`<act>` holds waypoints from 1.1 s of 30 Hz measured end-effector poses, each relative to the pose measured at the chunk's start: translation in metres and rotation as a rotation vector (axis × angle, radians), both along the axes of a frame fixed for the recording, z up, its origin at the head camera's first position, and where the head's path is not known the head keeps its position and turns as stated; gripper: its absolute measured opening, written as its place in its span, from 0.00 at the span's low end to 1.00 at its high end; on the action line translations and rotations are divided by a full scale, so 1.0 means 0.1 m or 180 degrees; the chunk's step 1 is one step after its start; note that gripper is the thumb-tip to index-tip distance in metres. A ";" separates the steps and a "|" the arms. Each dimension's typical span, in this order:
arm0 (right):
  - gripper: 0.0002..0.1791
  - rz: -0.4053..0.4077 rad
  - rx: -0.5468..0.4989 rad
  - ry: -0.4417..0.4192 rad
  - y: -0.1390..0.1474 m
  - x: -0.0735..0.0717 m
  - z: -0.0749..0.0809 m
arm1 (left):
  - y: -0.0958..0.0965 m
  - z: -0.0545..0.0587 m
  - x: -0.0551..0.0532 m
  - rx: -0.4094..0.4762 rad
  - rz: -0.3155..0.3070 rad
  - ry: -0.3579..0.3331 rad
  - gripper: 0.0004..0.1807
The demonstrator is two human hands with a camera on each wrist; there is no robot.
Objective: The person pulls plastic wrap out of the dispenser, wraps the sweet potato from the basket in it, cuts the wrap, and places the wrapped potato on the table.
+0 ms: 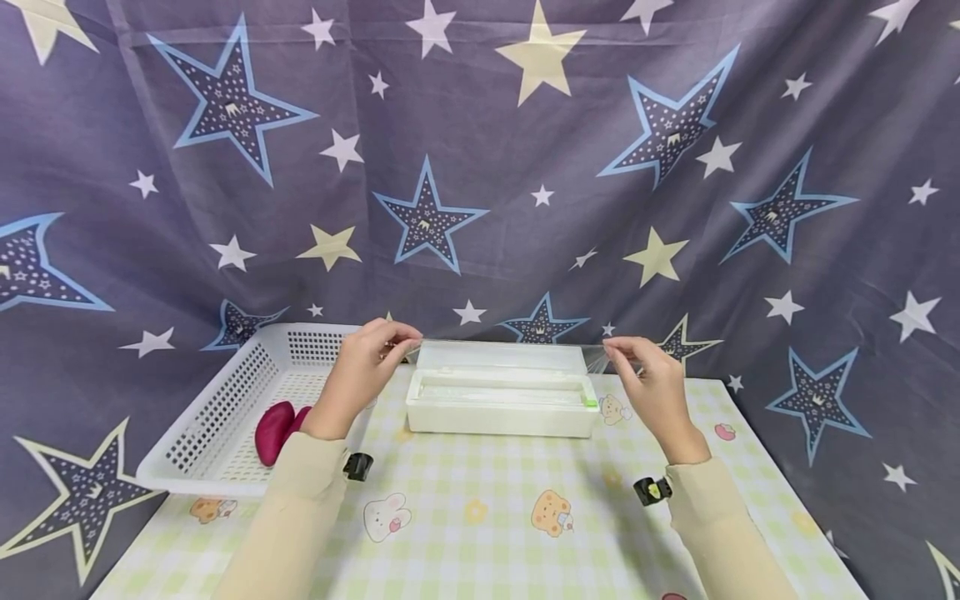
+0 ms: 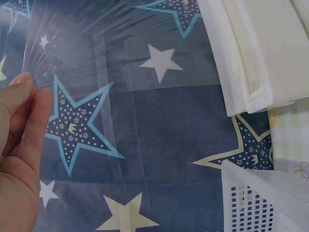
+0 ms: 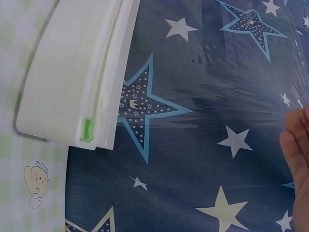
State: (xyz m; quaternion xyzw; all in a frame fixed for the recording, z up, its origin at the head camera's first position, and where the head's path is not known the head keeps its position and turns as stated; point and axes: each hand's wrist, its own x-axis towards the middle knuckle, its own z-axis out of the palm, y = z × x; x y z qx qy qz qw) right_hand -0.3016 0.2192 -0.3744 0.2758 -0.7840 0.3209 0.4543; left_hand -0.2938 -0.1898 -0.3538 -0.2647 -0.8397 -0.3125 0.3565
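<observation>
A clear sheet of plastic wrap point(image 2: 72, 43) stretches between my two hands. My left hand point(image 1: 367, 367) pinches one corner between thumb and fingertips, above the basket's right side. The opposite corner is pinched by my right hand point(image 1: 652, 392), to the right of the dispenser. Between the hands, a white plastic wrap dispenser box point(image 1: 498, 418) stands on the table with its lid point(image 1: 501, 358) raised. A green slide cutter point(image 3: 87, 129) sits at its right end. In the right wrist view the film point(image 3: 217, 87) fans out in creases toward the fingertips.
On the left stands a white perforated basket point(image 1: 217, 417) holding dark red oval produce point(image 1: 273, 432), partly hidden by my left arm. A green checked tablecloth point(image 1: 465, 550) with cartoon prints covers the table. Behind hangs a dark star-patterned cloth point(image 1: 480, 125).
</observation>
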 end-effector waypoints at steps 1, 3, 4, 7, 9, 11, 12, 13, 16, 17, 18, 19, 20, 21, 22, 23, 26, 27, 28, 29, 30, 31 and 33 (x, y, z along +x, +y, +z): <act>0.08 0.0011 -0.0022 0.0018 0.00 0.00 0.01 | 0.00 0.01 0.00 -0.0001 0.0000 0.0021 0.05; 0.09 0.0018 -0.0040 0.0040 0.00 -0.01 0.02 | 0.01 0.03 0.00 -0.0012 0.0003 0.0059 0.05; 0.09 0.0014 -0.0046 0.0056 0.00 -0.01 0.03 | 0.01 0.04 0.00 -0.0014 0.0005 0.0078 0.06; 0.08 -0.0022 -0.0039 0.0083 0.01 0.00 0.05 | 0.02 0.07 0.01 -0.0020 0.0001 0.0105 0.06; 0.08 -0.0054 -0.0034 0.0105 0.01 0.01 0.06 | 0.02 0.08 0.02 -0.0024 -0.0007 0.0102 0.07; 0.08 -0.0082 -0.0027 0.0121 0.01 0.01 0.07 | 0.02 0.09 0.03 -0.0029 -0.0009 0.0102 0.07; 0.08 -0.0091 -0.0025 0.0129 0.00 0.02 0.08 | 0.02 0.09 0.03 -0.0031 -0.0011 0.0104 0.07; 0.08 -0.0088 -0.0028 0.0140 0.00 0.02 0.08 | 0.02 0.10 0.04 -0.0032 -0.0012 0.0100 0.07; 0.08 -0.0080 -0.0022 0.0161 0.00 0.02 0.09 | 0.02 0.11 0.05 -0.0027 -0.0015 0.0120 0.07; 0.09 -0.0076 -0.0020 0.0166 0.00 0.03 0.09 | 0.02 0.11 0.05 -0.0022 -0.0023 0.0129 0.07; 0.09 -0.0078 -0.0017 0.0166 0.01 0.03 0.10 | 0.02 0.12 0.05 -0.0020 -0.0028 0.0133 0.08; 0.09 -0.0080 -0.0010 0.0158 0.01 0.04 0.10 | 0.02 0.12 0.05 -0.0020 -0.0029 0.0135 0.08; 0.09 -0.0086 -0.0001 0.0149 0.01 0.04 0.11 | 0.02 0.12 0.05 -0.0023 -0.0029 0.0146 0.08; 0.09 -0.0092 0.0008 0.0136 0.01 0.05 0.11 | 0.02 0.13 0.05 -0.0024 -0.0030 0.0155 0.08; 0.09 -0.0095 0.0013 0.0126 0.01 0.06 0.12 | 0.02 0.13 0.06 -0.0023 -0.0030 0.0162 0.08; 0.09 -0.0095 0.0019 0.0120 0.01 0.06 0.13 | 0.02 0.13 0.06 -0.0025 -0.0035 0.0170 0.07; 0.09 -0.0068 0.0001 0.0157 0.01 0.08 0.14 | 0.01 0.14 0.06 -0.0023 -0.0057 0.0189 0.06; 0.10 -0.0057 -0.0008 0.0177 0.01 0.08 0.15 | 0.01 0.14 0.06 -0.0018 -0.0065 0.0190 0.06; 0.10 -0.0041 -0.0019 0.0203 0.00 0.08 0.15 | 0.01 0.15 0.06 -0.0013 -0.0073 0.0191 0.06; 0.10 -0.0027 -0.0027 0.0225 0.00 0.08 0.16 | 0.00 0.15 0.07 -0.0004 -0.0079 0.0194 0.06; 0.11 -0.0012 -0.0035 0.0247 -0.01 0.08 0.16 | 0.00 0.15 0.07 0.0003 -0.0076 0.0199 0.07; 0.11 0.0003 -0.0043 0.0265 -0.01 0.08 0.17 | 0.00 0.16 0.07 0.0013 -0.0076 0.0203 0.07; 0.11 0.0026 -0.0051 0.0284 -0.02 0.09 0.19 | 0.00 0.17 0.08 0.0018 -0.0062 0.0203 0.07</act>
